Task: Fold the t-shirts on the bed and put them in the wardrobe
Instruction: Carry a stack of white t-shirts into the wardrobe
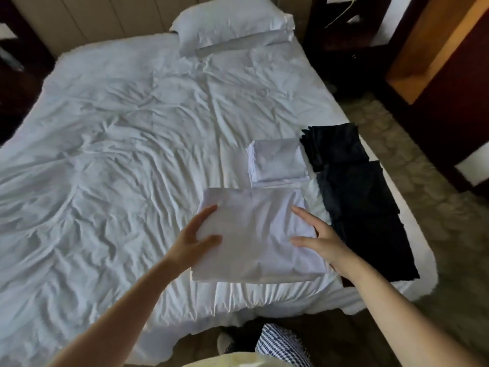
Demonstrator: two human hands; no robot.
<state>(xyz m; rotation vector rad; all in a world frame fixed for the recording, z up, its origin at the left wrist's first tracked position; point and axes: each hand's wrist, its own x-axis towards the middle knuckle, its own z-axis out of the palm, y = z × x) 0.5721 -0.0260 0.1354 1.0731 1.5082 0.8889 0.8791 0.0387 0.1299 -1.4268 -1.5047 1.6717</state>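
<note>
The folded white t-shirt (255,245) lies near the foot edge of the bed (105,154), beside the white folded stack (277,162) and the dark folded shirts (357,192). The left hand (194,235) and the right hand (321,241) touch its two side edges with straight, spread fingers, the grip of both released.

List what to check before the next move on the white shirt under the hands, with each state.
1. Left hand on the white shirt, left edge: ok.
2. Right hand on its right edge: ok.
3. Shirt flat on the bed: ok.
4. Grip closed for lifting: not ok, fingers straight.
5. White stack behind it tidy: ok.
6. Gap to dark clothes: cannot tell, right hand covers it.
</note>
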